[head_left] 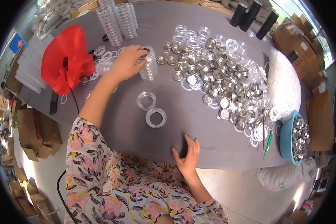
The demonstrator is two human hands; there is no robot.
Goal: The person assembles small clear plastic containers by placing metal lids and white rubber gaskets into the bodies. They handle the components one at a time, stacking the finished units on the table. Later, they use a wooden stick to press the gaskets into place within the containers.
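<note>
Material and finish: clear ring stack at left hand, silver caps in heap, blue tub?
Ring stack at left hand: likely clear glossy plastic; see-through with bright highlights, though glass isn't ruled out.
Silver caps: probably polished metal; grey with sharp glints; metallised plastic possible.
Blue tub: apparently smooth plastic; opaque, uniform colour.

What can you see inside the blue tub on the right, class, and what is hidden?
Round silvery metal pieces show inside the blue tub. Whatever lies under them is covered.
</note>
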